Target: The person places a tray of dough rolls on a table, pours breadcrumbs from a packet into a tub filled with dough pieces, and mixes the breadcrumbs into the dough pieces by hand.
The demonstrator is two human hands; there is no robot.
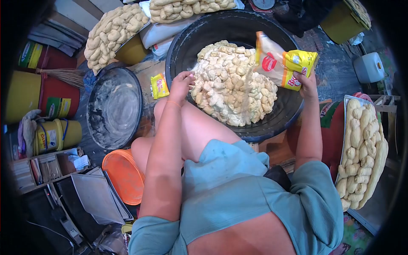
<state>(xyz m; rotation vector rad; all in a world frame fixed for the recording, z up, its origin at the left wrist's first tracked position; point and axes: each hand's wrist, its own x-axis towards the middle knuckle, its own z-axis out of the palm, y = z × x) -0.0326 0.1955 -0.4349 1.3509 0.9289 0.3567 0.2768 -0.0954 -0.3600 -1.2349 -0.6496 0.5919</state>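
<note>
My right hand point(307, 84) grips a yellow-and-clear bag of breadcrumbs point(276, 63), tilted with its open end toward the left. A thin stream of crumbs point(247, 95) falls from it onto a heap of pale dough pieces point(229, 80). The heap lies in a wide black basin point(180, 51) in front of my knees, and parts of it look dusted white. At the basin's left rim, my left hand point(182, 87) is closed, fingers curled together; what is in them, if anything, is hidden. A small yellow packet point(160, 86) lies just left of that hand.
Trays of dough pieces point(112, 36) stand at the back left, with another dough tray point(361, 148) at the right. A floury black basin point(114, 106) and orange lids point(123, 176) are on my left. Buckets point(59, 134) and a white jug point(369, 68) stand around.
</note>
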